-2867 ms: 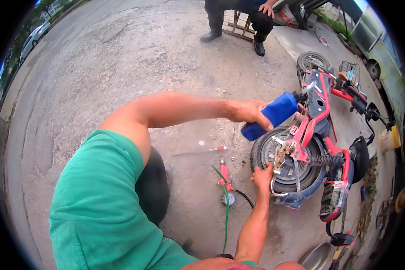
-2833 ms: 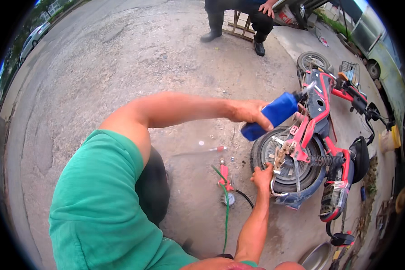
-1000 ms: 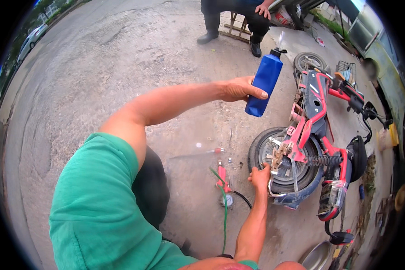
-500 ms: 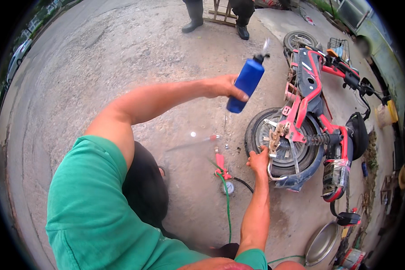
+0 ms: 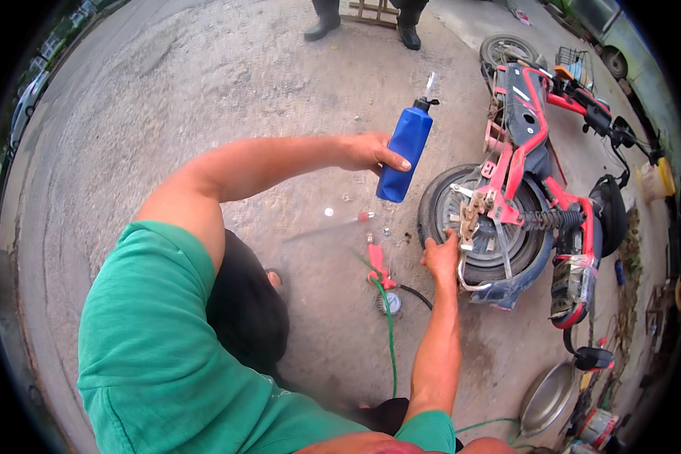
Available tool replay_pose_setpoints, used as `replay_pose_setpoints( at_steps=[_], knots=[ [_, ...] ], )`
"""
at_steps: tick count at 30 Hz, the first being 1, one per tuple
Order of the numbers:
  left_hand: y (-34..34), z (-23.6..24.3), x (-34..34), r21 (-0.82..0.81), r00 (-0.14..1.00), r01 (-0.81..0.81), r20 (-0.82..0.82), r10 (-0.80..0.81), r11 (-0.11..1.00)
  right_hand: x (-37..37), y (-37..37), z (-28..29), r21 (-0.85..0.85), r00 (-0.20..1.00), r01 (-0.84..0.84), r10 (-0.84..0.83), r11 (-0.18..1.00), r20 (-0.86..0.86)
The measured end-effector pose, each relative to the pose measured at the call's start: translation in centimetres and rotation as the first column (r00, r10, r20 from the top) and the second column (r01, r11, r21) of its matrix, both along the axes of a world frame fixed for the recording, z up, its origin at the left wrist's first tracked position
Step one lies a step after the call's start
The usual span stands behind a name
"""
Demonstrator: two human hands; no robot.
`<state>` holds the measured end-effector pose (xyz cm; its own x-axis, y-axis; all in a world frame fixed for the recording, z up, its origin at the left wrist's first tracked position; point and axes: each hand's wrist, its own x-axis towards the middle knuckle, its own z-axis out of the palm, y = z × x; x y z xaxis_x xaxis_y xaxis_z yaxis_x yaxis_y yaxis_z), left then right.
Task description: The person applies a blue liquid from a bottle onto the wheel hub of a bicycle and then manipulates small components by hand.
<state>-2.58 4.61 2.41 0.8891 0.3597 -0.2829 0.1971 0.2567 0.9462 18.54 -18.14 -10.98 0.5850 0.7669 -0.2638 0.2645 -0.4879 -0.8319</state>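
Note:
In my left hand [image 5: 371, 153] is a blue squeeze bottle [image 5: 405, 151] with a black cap and a clear narrow spout. Its spout points up and away from me, and my thumb lies across its lower part. Down at the wheel, my right hand [image 5: 440, 256] has curled fingers beside the metal bracket at the hub [image 5: 471, 219]. What its fingertips grip is hidden. The wheel's black tyre [image 5: 429, 208] belongs to a red and black scooter [image 5: 518, 163] lying on its side.
Left of the wheel lie a red inflator gun [image 5: 379, 265], its round gauge [image 5: 391, 303] and a green hose [image 5: 391, 348]. A clear tube with a red end [image 5: 365, 216] lies nearby. A metal basin [image 5: 546, 397] sits lower right. Another person's boots [image 5: 322, 27] are at the top.
My left hand has brought the bottle slightly toward me and left, and it stands a little more upright. My right hand stays at the wheel. The whole view has shifted a little.

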Motion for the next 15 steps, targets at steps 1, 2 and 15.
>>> replay_pose_setpoints(
  at_steps=[1, 2, 15],
  knots=[
    [0.0, -0.4, 0.2, -0.016, 1.0, 0.0, 0.015, 0.0, 1.0, 0.5, 0.2, -1.4, 0.051, 1.0, -0.012, 0.011, 0.999, 0.027],
    [-0.3, -0.4, 0.0, 0.028, 1.0, 0.0, 0.014, 0.0, 1.0, -0.6, 0.3, 0.5, 0.017, 0.994, -0.011, 0.009, 1.0, 0.106],
    [-5.8, 0.3, 2.0, 0.154, 0.995, 0.061, 0.071, -0.072, 0.986, -6.4, 1.6, 7.0, 0.329, 0.928, -0.233, 0.311, 0.915, -0.206]
  ],
)
